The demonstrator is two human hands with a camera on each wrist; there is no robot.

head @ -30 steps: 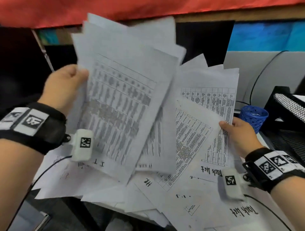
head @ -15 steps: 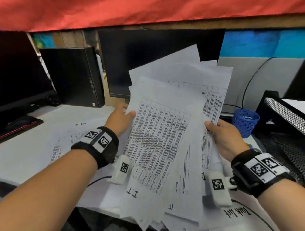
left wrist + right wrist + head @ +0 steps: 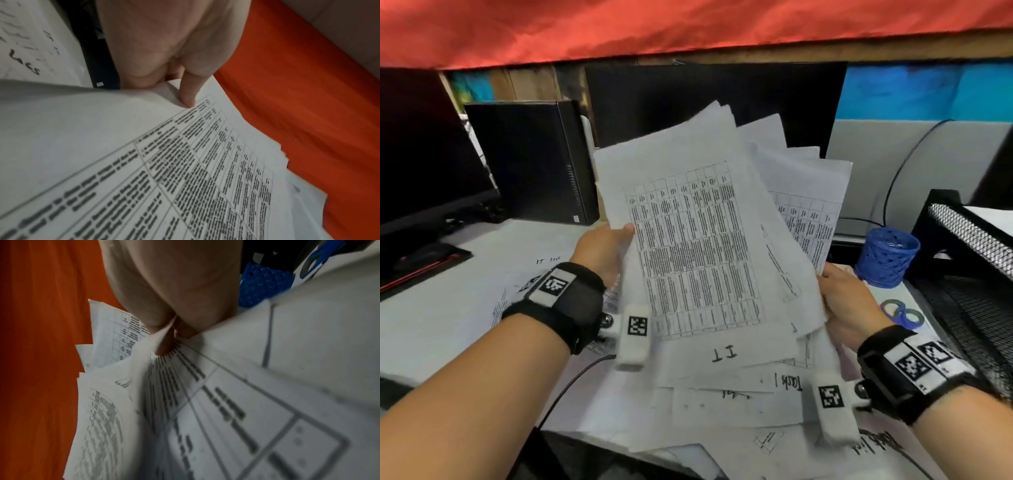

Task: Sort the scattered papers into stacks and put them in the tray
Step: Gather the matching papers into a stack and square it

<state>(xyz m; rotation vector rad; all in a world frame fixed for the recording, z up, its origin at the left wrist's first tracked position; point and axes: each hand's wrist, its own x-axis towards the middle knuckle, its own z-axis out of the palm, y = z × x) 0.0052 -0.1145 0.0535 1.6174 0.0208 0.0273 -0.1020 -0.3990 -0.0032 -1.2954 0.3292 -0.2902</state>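
- Both hands hold a fanned sheaf of papers [image 3: 705, 246] upright above the desk [image 3: 431, 308]; half a second ago the sheaf leaned the same way, but the left hand [image 3: 602, 250] now sits higher on its left edge and the top sheet's printed table faces the head camera more squarely.
- A second ago the pages were spread far wider, filling most of the view; they are now drawn closer into a single bundle, though the edges are not aligned and several corners jut out at top right.
- The left hand pinches the bundle, thumb [image 3: 189, 95] on the front page at the table's edge, the other fingers hidden behind the paper.
- The right hand [image 3: 849, 301] grips the right edge low down; in the right wrist view [image 3: 174, 288] its fingertips vanish between the sheets, so how many pages each finger separates cannot be told.
- More loose sheets [image 3: 722, 404] lie on the desk below, some with handwritten headings, partly covered by the held bundle and the wrists.
- The black mesh tray [image 3: 969, 240] stands at the right edge, cut off by the frame; a white sheet shows in its upper tier.
- A blue mesh cup [image 3: 887, 257] stands just left of the tray, and blue scissor handles [image 3: 902, 313] lie before it, blades hidden.
- Printed text is too blurred to read in every view.
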